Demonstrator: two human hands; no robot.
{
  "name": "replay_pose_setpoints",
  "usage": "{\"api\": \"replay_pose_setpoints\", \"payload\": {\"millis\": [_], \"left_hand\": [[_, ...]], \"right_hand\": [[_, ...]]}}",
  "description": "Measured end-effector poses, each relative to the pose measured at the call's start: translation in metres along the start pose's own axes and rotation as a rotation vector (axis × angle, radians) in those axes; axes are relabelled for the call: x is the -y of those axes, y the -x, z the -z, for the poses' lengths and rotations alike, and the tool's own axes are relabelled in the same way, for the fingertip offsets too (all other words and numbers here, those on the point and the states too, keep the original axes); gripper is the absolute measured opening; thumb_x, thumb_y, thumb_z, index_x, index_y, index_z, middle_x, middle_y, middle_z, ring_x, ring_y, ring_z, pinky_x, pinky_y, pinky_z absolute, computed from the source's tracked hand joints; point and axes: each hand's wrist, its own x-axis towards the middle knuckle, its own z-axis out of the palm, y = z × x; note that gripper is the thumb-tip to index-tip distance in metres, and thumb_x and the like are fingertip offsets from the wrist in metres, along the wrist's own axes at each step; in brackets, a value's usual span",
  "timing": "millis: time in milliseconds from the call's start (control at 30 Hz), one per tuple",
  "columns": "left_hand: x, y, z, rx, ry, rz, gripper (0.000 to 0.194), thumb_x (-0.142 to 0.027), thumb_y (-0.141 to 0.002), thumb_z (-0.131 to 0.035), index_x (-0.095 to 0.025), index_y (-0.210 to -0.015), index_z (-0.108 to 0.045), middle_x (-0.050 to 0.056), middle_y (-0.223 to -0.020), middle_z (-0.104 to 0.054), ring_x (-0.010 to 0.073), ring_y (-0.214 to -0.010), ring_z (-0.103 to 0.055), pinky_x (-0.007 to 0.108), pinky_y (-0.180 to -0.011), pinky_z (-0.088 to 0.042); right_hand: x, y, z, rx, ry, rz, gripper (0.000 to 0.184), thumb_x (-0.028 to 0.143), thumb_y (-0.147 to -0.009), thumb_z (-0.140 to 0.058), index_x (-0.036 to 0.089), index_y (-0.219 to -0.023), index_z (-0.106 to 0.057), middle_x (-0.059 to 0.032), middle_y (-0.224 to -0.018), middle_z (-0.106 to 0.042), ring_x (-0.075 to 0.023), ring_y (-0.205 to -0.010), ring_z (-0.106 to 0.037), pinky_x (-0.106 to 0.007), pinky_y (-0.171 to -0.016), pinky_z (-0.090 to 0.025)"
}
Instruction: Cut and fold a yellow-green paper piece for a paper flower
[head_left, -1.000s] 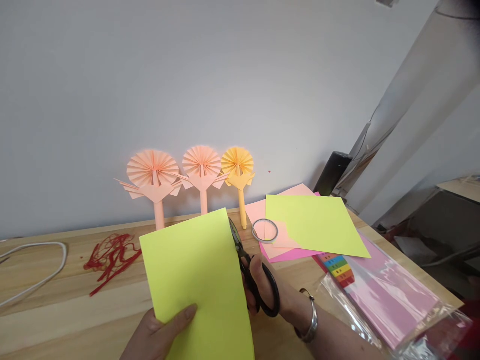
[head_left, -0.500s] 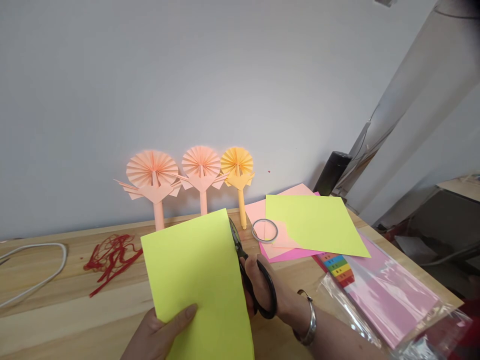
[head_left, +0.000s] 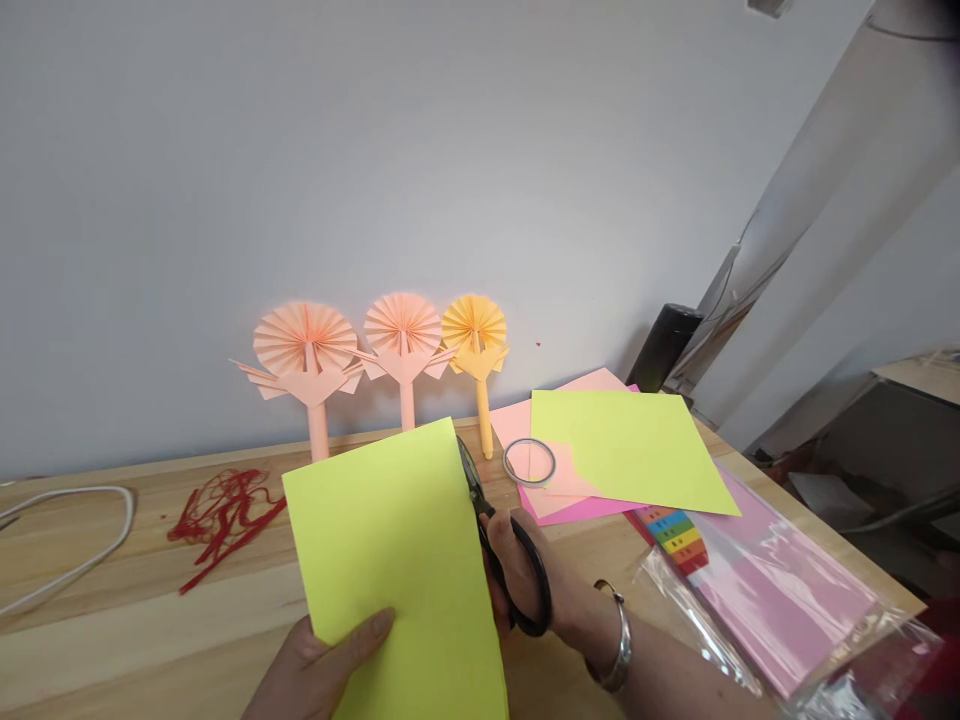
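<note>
My left hand grips a sheet of yellow-green paper near its lower left edge, thumb on top and the other fingers hidden beneath. In my right hand is a pair of black-handled scissors, with thumb and fingers through the loops. Their blades lie along the paper's right edge, pointing away from me, and are partly hidden behind it. Behind the paper, two pink paper fan flowers and an orange one lean against the wall.
Red string lies tangled at the left, beside a white cable. On the right are a loose yellow-green sheet, pink sheets, a roll of tape, a plastic paper pack and a black bottle.
Almost nothing differs. The scissor handles have shifted very slightly, while the paper and my left hand stay in place.
</note>
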Motion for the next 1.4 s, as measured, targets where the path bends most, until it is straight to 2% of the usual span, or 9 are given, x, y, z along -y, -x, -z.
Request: {"api": "replay_pose_setpoints", "payload": {"millis": [233,500,667,833,1033,1400], "left_hand": [[-0.001,0.000,0.000,0.020,0.002,0.006,0.064,-0.031,-0.054,-0.081,-0.011,-0.111,-0.062,0.013,-0.089,-0.075,0.0393,-0.092,-0.066,0.047,-0.068,-0.057],[-0.001,0.000,0.002,0.040,0.004,0.021,0.058,-0.030,-0.056,-0.080,-0.010,-0.108,-0.063,0.013,-0.089,-0.076,0.0385,-0.090,-0.067,0.047,-0.068,-0.057],[0.000,0.000,0.001,0.032,0.000,0.004,0.061,-0.032,-0.055,-0.080,-0.012,-0.110,-0.062,0.013,-0.089,-0.076,0.0387,-0.089,-0.067,0.047,-0.067,-0.057],[0.001,-0.001,0.002,0.035,0.003,0.005,0.062,-0.031,-0.056,-0.080,-0.012,-0.112,-0.061,0.012,-0.090,-0.075,0.0376,-0.086,-0.068,0.046,-0.068,-0.057],[0.000,0.000,0.002,0.048,-0.018,0.024,0.056,-0.031,-0.056,-0.080,-0.010,-0.106,-0.064,0.013,-0.086,-0.076,0.0371,-0.080,-0.070,0.046,-0.064,-0.057],[-0.002,0.003,0.000,0.048,-0.039,0.026,0.049,-0.033,-0.055,-0.080,-0.010,-0.097,-0.069,0.015,-0.087,-0.075,0.0386,-0.083,-0.069,0.047,-0.068,-0.056]], "right_hand": [[-0.011,0.000,-0.002,-0.019,-0.031,0.039,0.079,0.067,-0.087,-0.010,0.016,-0.037,-0.042,-0.0018,-0.033,-0.042,-0.0064,-0.029,-0.040,-0.019,-0.035,-0.034],[0.005,0.001,0.004,0.024,0.041,-0.006,0.077,0.068,-0.087,-0.016,0.016,-0.036,-0.040,-0.0021,-0.034,-0.042,-0.0070,-0.032,-0.042,-0.018,-0.034,-0.032],[0.004,0.003,0.004,0.026,-0.012,0.006,0.078,0.075,-0.080,-0.010,0.016,-0.038,-0.039,-0.0005,-0.033,-0.038,-0.0066,-0.031,-0.038,-0.018,-0.033,-0.029],[-0.002,0.004,0.005,0.028,-0.015,0.062,0.077,0.072,-0.082,-0.005,0.016,-0.041,-0.040,0.0000,-0.035,-0.038,-0.0062,-0.032,-0.038,-0.018,-0.035,-0.029],[-0.006,0.003,0.008,0.037,-0.022,0.066,0.079,0.071,-0.082,-0.001,0.015,-0.044,-0.042,-0.0011,-0.038,-0.042,-0.0070,-0.035,-0.041,-0.019,-0.038,-0.031],[0.001,-0.001,0.004,0.017,0.045,0.066,0.084,0.077,-0.076,0.002,0.016,-0.037,-0.040,-0.0026,-0.033,-0.040,-0.0084,-0.032,-0.042,-0.021,-0.038,-0.035]]}}
